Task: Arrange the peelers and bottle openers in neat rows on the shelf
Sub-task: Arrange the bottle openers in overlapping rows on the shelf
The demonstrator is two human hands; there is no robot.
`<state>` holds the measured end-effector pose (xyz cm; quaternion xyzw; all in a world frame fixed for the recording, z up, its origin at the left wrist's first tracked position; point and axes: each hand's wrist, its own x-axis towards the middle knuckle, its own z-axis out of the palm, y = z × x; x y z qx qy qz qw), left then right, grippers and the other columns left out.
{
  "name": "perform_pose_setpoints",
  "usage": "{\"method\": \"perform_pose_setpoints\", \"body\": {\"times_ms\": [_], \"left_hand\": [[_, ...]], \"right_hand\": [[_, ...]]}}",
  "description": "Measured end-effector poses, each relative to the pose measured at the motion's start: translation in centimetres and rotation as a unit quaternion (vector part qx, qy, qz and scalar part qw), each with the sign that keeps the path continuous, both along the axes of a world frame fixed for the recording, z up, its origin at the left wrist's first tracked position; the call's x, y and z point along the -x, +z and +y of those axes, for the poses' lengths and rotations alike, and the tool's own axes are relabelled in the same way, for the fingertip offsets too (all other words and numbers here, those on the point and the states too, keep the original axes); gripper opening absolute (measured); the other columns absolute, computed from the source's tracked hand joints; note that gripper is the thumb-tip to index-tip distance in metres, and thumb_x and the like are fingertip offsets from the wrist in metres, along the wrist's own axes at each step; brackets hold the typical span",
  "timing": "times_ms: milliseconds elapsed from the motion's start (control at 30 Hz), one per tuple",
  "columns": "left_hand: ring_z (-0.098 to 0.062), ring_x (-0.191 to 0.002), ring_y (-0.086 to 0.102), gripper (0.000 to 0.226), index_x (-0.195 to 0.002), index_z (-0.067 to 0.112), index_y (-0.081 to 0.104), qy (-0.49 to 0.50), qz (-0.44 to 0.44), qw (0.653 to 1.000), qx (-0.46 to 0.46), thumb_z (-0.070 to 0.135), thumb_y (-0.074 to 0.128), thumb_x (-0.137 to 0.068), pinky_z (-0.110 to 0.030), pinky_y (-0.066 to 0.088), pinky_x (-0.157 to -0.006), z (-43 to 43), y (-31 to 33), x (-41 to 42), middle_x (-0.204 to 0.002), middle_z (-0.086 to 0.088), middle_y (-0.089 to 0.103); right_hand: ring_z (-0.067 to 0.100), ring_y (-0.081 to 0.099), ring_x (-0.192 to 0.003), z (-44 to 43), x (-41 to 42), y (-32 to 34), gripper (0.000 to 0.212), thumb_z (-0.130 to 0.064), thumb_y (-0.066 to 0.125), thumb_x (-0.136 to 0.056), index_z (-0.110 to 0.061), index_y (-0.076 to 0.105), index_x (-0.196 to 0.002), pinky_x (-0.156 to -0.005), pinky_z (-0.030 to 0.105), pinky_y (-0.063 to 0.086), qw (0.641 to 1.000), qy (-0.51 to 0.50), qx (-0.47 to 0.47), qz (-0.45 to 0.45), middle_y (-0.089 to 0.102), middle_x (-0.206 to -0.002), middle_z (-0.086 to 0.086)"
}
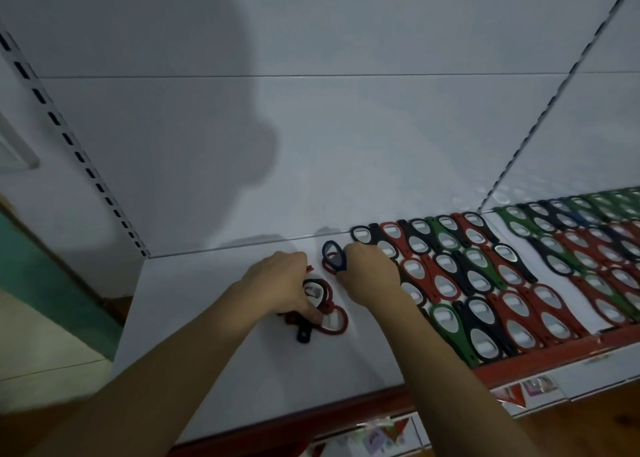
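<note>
Left hand [280, 285] lies palm down on a loose pile [320, 297] of bottle openers on the white shelf [214, 335]. Its fingers are curled over the pile and the thumb presses near the pile's front. Right hand [370, 276], just beside it, has its fingers closed round a dark blue opener [333, 252], with a red one [327, 266] directly behind it; two items in that hand.

Loose pile count: one black opener [304, 335] and at least two red, one being the red opener [335, 321] at the front right. The rest is covered by the hand; the total cannot be told.

Orientation: the dark blue opener stands raised, ring end up and toward the back panel [346, 144], long axis near upright. The black opener lies flat, long axis running front to back, its holed handle end toward the shelf's front. The front red opener has its oval head to the right.

Arranged rows [485, 283] fill the shelf right of the hands, in red, black, green and dark blue, several rows deep, lying flat and overlapping. Their long axes run back to front, slanting right. They are too overlapped to count reliably.
</note>
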<state>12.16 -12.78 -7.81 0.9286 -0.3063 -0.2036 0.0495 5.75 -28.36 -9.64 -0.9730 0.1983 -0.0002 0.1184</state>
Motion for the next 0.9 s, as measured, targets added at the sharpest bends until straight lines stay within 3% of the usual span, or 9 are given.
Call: {"method": "perform_pose_setpoints", "body": {"times_ms": [100,233,367,533,633,733,800,833,900], "left_hand": [[-0.014,-0.066,0.055,0.069,-0.085,0.018,0.059,-0.01,0.024,1.0,-0.014,0.067,0.091,-0.047,-0.028,0.042,-0.056,-0.3,0.4,-0.2,-0.079,0.003,0.061],[-0.016,-0.064,0.056,0.062,-0.079,0.017,0.06,-0.021,0.04,0.999,-0.019,0.061,0.092,-0.049,-0.028,0.041,-0.054,-0.4,0.8,-0.1,-0.075,0.001,0.061],[-0.017,-0.067,0.061,0.046,-0.072,0.02,0.061,-0.022,0.009,1.0,0.019,0.05,0.091,-0.055,-0.029,0.043,-0.054,0.3,0.7,0.1,-0.074,0.002,0.064],[-0.017,-0.066,0.063,0.039,-0.069,0.02,0.061,0.0,-0.023,0.999,0.048,0.051,0.083,-0.062,-0.027,0.044,-0.053,1.4,0.7,0.4,-0.07,0.003,0.064],[-0.017,-0.07,0.058,0.027,-0.071,0.022,0.055,-0.004,-0.032,0.997,0.075,0.039,0.074,-0.076,-0.029,0.037,-0.055,1.7,0.6,0.3,-0.074,0.005,0.06],[-0.015,-0.074,0.058,0.02,-0.082,0.023,0.054,0.035,0.058,0.99,0.125,0.031,0.073,-0.084,-0.031,0.041,-0.061,2.3,0.4,0.0,-0.083,0.005,0.063],[-0.016,-0.075,0.067,0.014,-0.093,0.018,0.062,0.08,0.166,0.956,0.228,0.023,0.073,-0.086,-0.032,0.05,-0.071,2.7,0.3,0.0,-0.083,0.003,0.072],[-0.016,-0.08,0.073,0.012,-0.101,0.016,0.066,0.104,0.233,0.921,0.294,0.017,0.071,-0.089,-0.033,0.054,-0.076,2.8,0.3,0.2,-0.085,0.001,0.076],[-0.023,-0.084,0.076,0.019,-0.109,0.014,0.072,0.174,0.367,0.807,0.428,0.008,0.067,-0.092,-0.036,0.059,-0.074,3.1,0.1,0.6,-0.092,-0.008,0.078]], "right_hand": [[0.024,0.057,-0.082,0.0,-0.7,0.1,0.02,-0.016,0.067,-0.089,-0.016,0.048,-0.085,-0.066,0.034,0.047,1.0,-0.001,0.015,0.015,0.065,-0.095,0.008],[0.026,0.058,-0.089,-0.7,-0.9,0.4,0.027,-0.024,0.073,-0.086,-0.012,0.052,-0.097,-0.065,0.034,0.045,1.0,-0.005,-0.019,0.004,0.059,-0.098,0.007],[0.019,0.062,-0.079,-0.7,0.5,-0.3,0.028,-0.032,0.075,-0.086,-0.015,0.058,-0.1,-0.064,0.031,0.052,0.988,-0.014,-0.136,-0.077,0.066,-0.092,0.0],[0.001,0.065,-0.069,0.4,3.2,-0.2,0.019,-0.028,0.078,-0.085,-0.032,0.06,-0.085,-0.057,0.013,0.047,0.921,-0.037,-0.321,-0.216,0.069,-0.074,-0.017],[0.007,0.066,-0.063,1.0,4.4,0.1,0.012,-0.023,0.076,-0.087,-0.026,0.064,-0.085,-0.06,0.022,0.053,0.898,-0.039,-0.362,-0.246,0.07,-0.071,-0.011],[0.016,0.068,-0.067,1.4,4.9,0.3,0.009,-0.021,0.075,-0.089,-0.016,0.068,-0.089,-0.064,0.033,0.059,0.871,-0.061,-0.408,-0.267,0.071,-0.074,0.0],[0.019,0.07,-0.068,1.6,5.2,0.5,0.008,-0.018,0.075,-0.09,-0.012,0.07,-0.092,-0.063,0.029,0.059,0.838,-0.062,-0.474,-0.264,0.072,-0.076,0.005],[0.02,0.071,-0.07,1.8,5.3,0.7,0.008,-0.016,0.076,-0.089,-0.012,0.071,-0.094,-0.064,0.027,0.059,0.817,-0.055,-0.512,-0.257,0.073,-0.079,0.006],[0.021,0.073,-0.077,2.3,5.2,0.9,0.013,-0.013,0.079,-0.086,-0.013,0.074,-0.097,-0.069,0.027,0.059,0.787,-0.037,-0.563,-0.251,0.075,-0.087,0.006]]}}
